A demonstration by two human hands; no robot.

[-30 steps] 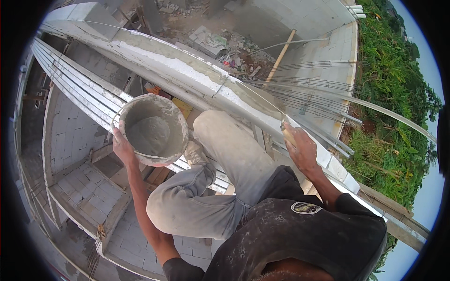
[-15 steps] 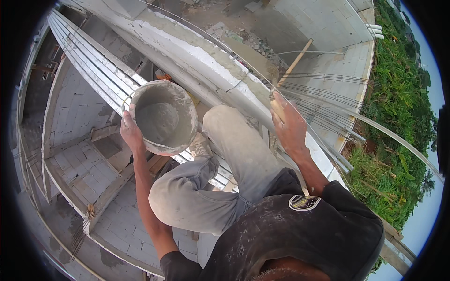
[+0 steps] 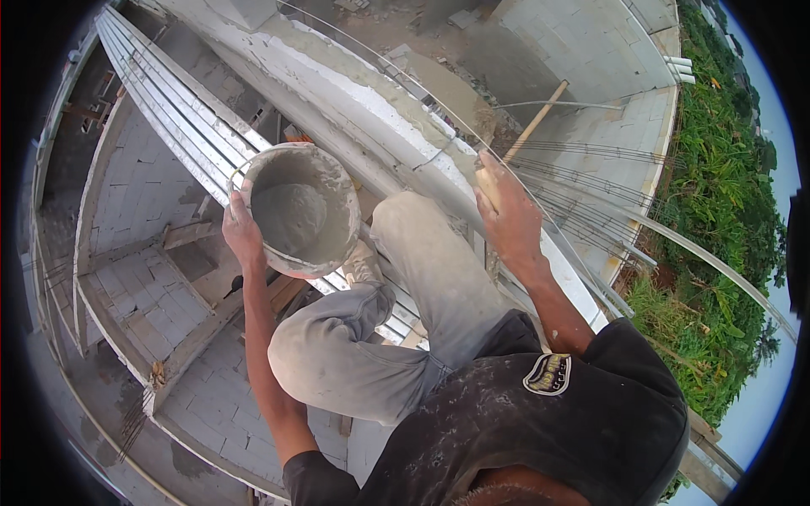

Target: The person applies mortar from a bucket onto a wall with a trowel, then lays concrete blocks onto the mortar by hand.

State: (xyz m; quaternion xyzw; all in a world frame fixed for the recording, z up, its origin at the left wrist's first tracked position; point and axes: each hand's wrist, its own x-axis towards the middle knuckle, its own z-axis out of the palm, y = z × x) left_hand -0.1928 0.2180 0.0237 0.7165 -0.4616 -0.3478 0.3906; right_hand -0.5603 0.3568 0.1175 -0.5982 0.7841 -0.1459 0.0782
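Note:
My left hand point(image 3: 243, 232) grips the rim and side of a round bucket point(image 3: 344, 181) crusted with dried cement. Wet grey mortar point(image 3: 291, 211) lies in the bottom of it. The bucket is tilted toward me, beside my bent knees and above the metal channels. My right hand point(image 3: 510, 211) is closed around a pale wooden handle point(image 3: 488, 187) over the wall top. Whatever blade or head the handle carries is hidden by the hand. A strip of grey mortar point(image 3: 371, 84) runs along the top of the white block wall point(image 3: 337, 99).
Long silver metal channels point(image 3: 173, 105) run beneath the bucket. A taut string point(image 3: 405, 74) follows the wall top. Beyond it are a wooden pole point(image 3: 536, 122), thin steel bars point(image 3: 582, 156) and a rubble-strewn floor far below. Block-walled rooms point(image 3: 139, 295) drop away at left.
My right hand has shifted a little left and farther along the wall top, still gripping the wooden handle. The bucket stays in my left hand, and the view has moved slightly.

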